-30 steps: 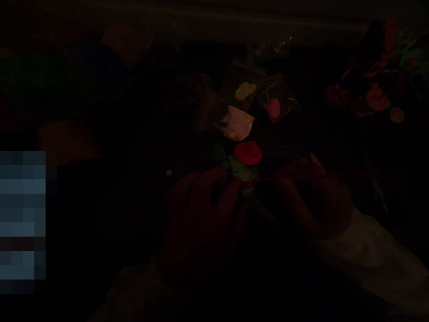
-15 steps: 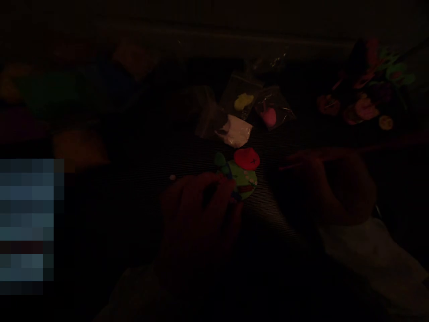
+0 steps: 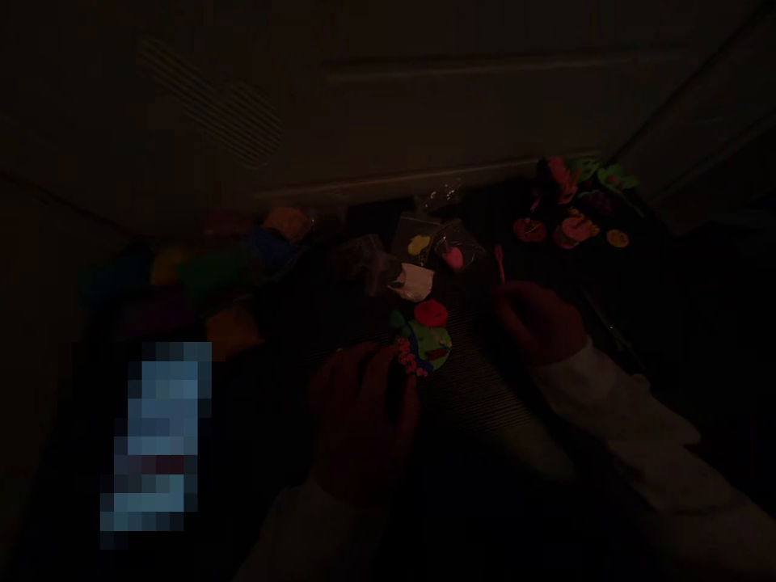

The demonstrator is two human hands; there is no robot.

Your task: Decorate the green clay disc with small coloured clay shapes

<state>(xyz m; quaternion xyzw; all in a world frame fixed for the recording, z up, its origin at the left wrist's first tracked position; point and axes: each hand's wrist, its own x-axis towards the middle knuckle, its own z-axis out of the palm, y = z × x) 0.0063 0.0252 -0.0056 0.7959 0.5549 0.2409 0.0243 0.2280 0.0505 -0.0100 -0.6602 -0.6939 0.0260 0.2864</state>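
Observation:
The scene is very dark. A green modelling-clay disc (image 3: 440, 338) lies on the ribbed dark surface, with a red clay piece (image 3: 431, 313) at its top edge and small pink clay bits (image 3: 406, 356) along its left side. My left hand (image 3: 364, 412) curls its fingers and thumb round the disc's lower left edge, steadying it. To the right, my right hand (image 3: 542, 323) is closed on a thin pink modelling tool (image 3: 499, 263), whose tip points up past the fingers. The rest of the tool is hidden or lost in the dark.
Behind the disc lie small bags of white clay (image 3: 415, 281), yellow clay (image 3: 418, 244) and pink clay (image 3: 452, 257). Several coloured packs (image 3: 215, 267) sit at left, near a pixelated bright patch (image 3: 163, 436). Clay flowers and round pieces (image 3: 575, 229) stand back right, before a wall (image 3: 454, 121).
The view has tilted up, showing more wall. My right hand has turned the pink tool from lying sideways to pointing upward. The left fingers have drawn back slightly, exposing the pink bits.

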